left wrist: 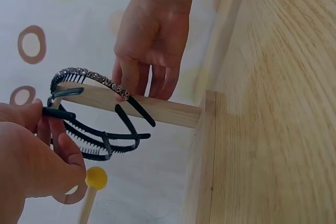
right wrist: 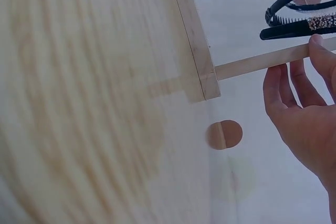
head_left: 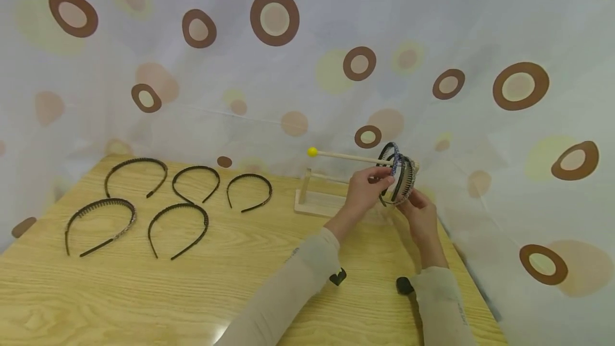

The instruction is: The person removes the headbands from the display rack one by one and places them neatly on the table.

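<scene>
My left hand [head_left: 363, 191] pinches one end of a headband [head_left: 396, 158] with a glittery blue-purple band. That headband hangs around the thin rod [head_left: 348, 158] of a wooden stand [head_left: 314, 205], among several dark toothed headbands [left wrist: 94, 142]. One of these has a sparkly rhinestone band [left wrist: 97, 78]. My right hand [head_left: 423, 220] holds the stand's upright post [right wrist: 252, 67] between thumb and fingers, just below the hanging headbands. A yellow ball [head_left: 312, 151] caps the rod's left end. In the head view, the hands and headbands hide much of the post.
Several dark headbands lie on the left of the wooden table [head_left: 230, 292], including a rhinestone one [head_left: 126, 228] and a small one [head_left: 269, 191]. A shorter post [head_left: 305, 186] and a lower bar belong to the stand. A patterned curtain [head_left: 307, 95] closes off the back and right.
</scene>
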`<control>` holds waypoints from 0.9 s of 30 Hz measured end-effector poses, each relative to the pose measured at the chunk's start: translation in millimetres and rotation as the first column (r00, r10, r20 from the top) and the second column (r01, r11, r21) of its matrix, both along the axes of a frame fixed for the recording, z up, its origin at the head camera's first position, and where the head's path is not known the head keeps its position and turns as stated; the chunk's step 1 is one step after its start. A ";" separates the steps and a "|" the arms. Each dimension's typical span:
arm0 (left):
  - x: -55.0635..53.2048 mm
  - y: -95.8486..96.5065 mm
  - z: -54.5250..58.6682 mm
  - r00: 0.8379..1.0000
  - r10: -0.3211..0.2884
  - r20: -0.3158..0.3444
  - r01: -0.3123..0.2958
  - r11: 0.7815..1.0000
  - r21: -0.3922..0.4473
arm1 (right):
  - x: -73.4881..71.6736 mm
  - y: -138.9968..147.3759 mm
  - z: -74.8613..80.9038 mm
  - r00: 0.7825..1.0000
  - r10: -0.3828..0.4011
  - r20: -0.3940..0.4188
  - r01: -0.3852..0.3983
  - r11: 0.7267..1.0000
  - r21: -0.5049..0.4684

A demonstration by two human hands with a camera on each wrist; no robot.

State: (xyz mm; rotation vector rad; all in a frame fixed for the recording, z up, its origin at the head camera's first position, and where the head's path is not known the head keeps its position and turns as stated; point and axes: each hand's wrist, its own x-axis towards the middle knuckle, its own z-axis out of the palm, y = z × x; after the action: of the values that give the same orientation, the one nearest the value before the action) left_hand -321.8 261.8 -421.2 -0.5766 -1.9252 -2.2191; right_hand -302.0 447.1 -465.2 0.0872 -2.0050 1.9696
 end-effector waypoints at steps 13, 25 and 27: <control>7.3 -6.8 8.5 0.998 0.015 -0.067 -0.018 0.999 -0.044 | -2.8 -1.0 -5.4 0.997 -0.078 0.026 0.077 0.997 0.014; 14.0 -36.2 29.9 0.992 0.055 -0.116 -0.066 0.994 -0.087 | 4.3 -6.4 2.7 1.000 -0.015 0.025 0.015 1.000 -0.016; 15.2 -43.7 33.2 0.991 0.053 -0.123 -0.063 0.995 -0.080 | 3.5 -5.3 2.9 0.999 -0.022 0.029 0.022 1.000 -0.003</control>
State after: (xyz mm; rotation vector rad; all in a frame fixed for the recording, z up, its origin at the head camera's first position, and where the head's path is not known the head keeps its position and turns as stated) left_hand -306.6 218.1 -387.9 -0.6425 -1.9558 -2.0281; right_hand -298.6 441.8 -462.3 0.0365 -2.0115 1.9717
